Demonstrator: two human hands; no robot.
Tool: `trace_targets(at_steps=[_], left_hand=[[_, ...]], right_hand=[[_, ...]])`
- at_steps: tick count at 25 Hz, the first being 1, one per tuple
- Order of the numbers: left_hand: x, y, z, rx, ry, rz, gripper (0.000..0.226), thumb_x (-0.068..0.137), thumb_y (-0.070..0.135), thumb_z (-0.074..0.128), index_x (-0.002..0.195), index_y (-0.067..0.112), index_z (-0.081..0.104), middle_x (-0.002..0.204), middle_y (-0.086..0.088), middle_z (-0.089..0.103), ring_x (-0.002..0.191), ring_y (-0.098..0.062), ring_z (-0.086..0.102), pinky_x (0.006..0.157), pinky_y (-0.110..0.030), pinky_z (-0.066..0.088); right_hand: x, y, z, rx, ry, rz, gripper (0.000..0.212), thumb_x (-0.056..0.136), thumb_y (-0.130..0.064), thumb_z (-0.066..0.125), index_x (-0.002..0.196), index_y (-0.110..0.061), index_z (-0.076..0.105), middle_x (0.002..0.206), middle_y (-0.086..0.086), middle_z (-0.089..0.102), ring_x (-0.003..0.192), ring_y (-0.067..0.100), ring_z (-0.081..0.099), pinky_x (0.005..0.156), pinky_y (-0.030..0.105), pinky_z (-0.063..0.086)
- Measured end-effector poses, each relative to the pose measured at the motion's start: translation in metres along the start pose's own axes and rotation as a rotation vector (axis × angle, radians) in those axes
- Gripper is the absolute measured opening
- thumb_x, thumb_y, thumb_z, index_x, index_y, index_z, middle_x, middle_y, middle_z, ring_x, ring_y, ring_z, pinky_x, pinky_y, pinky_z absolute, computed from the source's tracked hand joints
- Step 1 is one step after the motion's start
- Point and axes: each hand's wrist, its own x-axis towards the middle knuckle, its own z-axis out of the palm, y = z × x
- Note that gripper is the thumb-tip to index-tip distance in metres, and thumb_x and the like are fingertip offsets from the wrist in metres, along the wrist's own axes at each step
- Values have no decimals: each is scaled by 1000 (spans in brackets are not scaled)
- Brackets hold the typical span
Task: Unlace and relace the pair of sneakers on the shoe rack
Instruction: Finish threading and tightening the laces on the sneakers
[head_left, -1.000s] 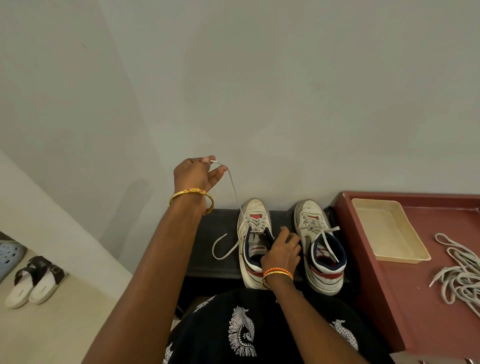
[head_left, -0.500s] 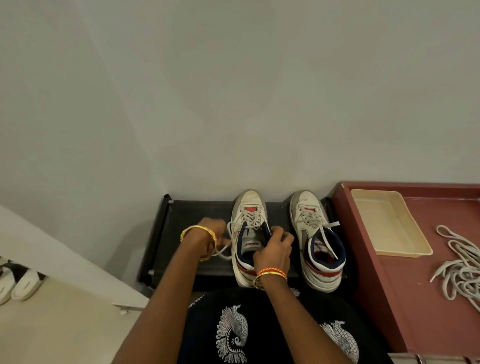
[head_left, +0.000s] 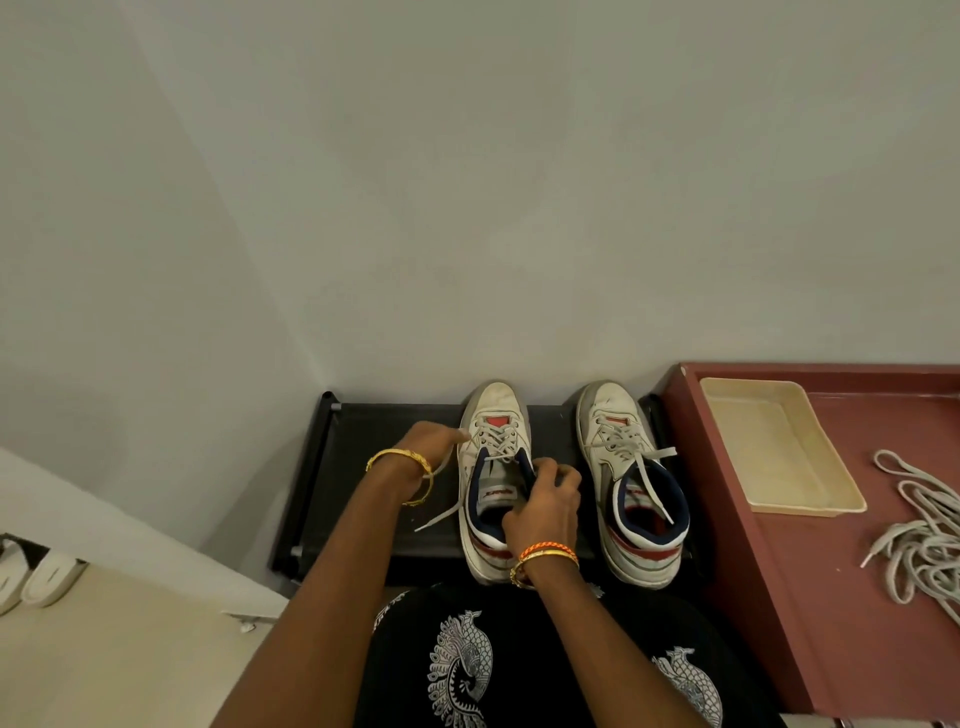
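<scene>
Two white sneakers with navy collars and red trim stand side by side on a black shoe rack (head_left: 363, 436), toes to the wall. My left hand (head_left: 434, 441) is at the left side of the left sneaker (head_left: 493, 405), fingers at its upper eyelets, pinching the grey lace (head_left: 441, 512), whose loose end trails down onto the rack. My right hand (head_left: 545, 501) grips the right side of that sneaker's collar beside the tongue. The right sneaker (head_left: 618, 415) stands untouched, partly laced, with a lace end lying across its opening.
A dark red table (head_left: 831, 597) adjoins the rack on the right, holding a cream tray (head_left: 779, 447) and a pile of loose grey laces (head_left: 924, 540). White sandals (head_left: 47, 577) lie on the floor at far left. The wall is close behind the rack.
My left hand came down from a raised position, where it held the lace pulled taut, to the left sneaker's eyelets. My right hand stayed on the collar. The view tilted slightly.
</scene>
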Motion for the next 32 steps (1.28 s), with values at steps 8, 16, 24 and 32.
trace_targets(at_steps=[8, 16, 24, 32], left_hand=[[-101, 46, -3, -172, -233, 269, 26, 98, 23, 45, 105, 18, 69, 99, 7, 64, 91, 0, 53, 75, -13, 39], [-120, 23, 17, -496, -28, 244, 23, 96, 18, 50, 109, 12, 67, 91, 6, 63, 77, 2, 50, 38, -2, 39], [-86, 5, 22, 16, 210, 650, 44, 89, 25, 62, 132, 21, 50, 131, -2, 54, 122, -16, 49, 107, -42, 37], [-23, -13, 31, 345, 279, 349, 21, 88, 33, 63, 104, 23, 72, 109, -1, 69, 105, -23, 59, 98, -43, 43]], right_hand=[[-29, -52, -65, 720, -241, -339, 28, 86, -11, 65, 113, -17, 61, 105, -2, 67, 101, 11, 62, 87, 23, 50], [-43, -49, -113, 917, -301, -262, 12, 91, -6, 56, 91, -7, 69, 69, 1, 69, 58, 7, 60, 56, 18, 52], [-15, -52, -135, 796, -418, -218, 6, 88, 1, 58, 91, -4, 59, 66, 6, 70, 59, 12, 69, 57, 22, 57], [38, -24, -66, 60, -227, -139, 16, 84, -25, 68, 93, -11, 66, 91, 5, 67, 90, 22, 62, 79, 32, 50]])
